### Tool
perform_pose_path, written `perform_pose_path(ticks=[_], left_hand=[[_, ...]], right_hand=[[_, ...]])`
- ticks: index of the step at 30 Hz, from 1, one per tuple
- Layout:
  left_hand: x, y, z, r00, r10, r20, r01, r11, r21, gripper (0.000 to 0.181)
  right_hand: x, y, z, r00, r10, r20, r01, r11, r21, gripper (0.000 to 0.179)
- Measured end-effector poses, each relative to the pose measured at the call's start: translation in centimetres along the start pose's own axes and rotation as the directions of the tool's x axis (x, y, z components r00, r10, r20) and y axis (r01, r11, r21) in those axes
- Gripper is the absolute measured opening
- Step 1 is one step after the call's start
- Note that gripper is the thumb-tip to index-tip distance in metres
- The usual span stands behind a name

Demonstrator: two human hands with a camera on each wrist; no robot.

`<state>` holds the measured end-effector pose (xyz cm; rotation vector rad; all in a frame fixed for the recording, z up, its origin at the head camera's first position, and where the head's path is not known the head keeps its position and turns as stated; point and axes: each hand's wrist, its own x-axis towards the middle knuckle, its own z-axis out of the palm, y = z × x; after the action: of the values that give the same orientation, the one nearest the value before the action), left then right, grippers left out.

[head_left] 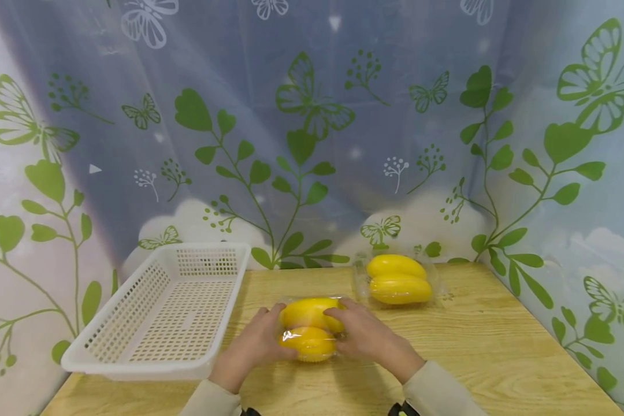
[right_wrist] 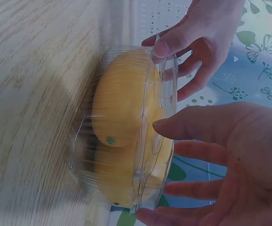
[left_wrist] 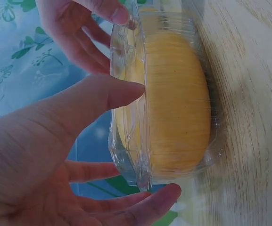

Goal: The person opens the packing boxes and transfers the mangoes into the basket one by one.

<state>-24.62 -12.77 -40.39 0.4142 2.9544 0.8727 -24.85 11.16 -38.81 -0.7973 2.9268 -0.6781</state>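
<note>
Two yellow mangoes (head_left: 308,342) lie inside a clear plastic clamshell box (left_wrist: 151,141) at the front middle of the table. My left hand (head_left: 260,342) holds the box by its left end, the thumb pressed on the rim and the fingers spread along the far side. At the opposite end my right hand (head_left: 366,336) grips the same rim, thumb on the near side. In the right wrist view, a small green spot shows on the end of one mango (right_wrist: 119,101). The base of the box sits close on the wooden tabletop (head_left: 447,358).
A white perforated plastic basket (head_left: 215,346) stands to the left, with only its slotted floor showing inside. Behind and to the right is another clear plastic box (head_left: 361,283) with two yellow mangoes (head_left: 399,280). A butterfly-and-leaf patterned curtain (head_left: 312,173) encloses the table's back and sides.
</note>
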Motion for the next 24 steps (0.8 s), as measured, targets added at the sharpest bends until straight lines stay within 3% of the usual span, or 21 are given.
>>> perform_pose_path(ticks=[8,14,19,24], left_hand=[[0.1,0.2,0.5,1.000,0.005,-0.023,-0.005,1.000,0.001,0.093],[0.2,0.4,0.7,0.999,0.013,-0.049,-0.013,1.000,0.005,0.093],[0.2,0.5,0.7,0.998,0.012,-0.059,-0.012,1.000,-0.007,0.091],[0.2,0.7,0.7,0.998,0.002,-0.065,-0.003,1.000,-0.005,0.091]], right_hand=[[0.4,-0.4,0.1,0.999,-0.054,-0.001,0.053,0.991,-0.120,0.057],[0.7,-0.8,0.3,0.996,-0.091,-0.020,0.083,0.966,-0.246,0.060],[1.0,-1.2,0.7,0.996,-0.087,-0.031,0.070,0.934,-0.350,0.060],[1.3,-1.6,0.8,0.998,-0.064,-0.005,0.057,0.920,-0.387,0.063]])
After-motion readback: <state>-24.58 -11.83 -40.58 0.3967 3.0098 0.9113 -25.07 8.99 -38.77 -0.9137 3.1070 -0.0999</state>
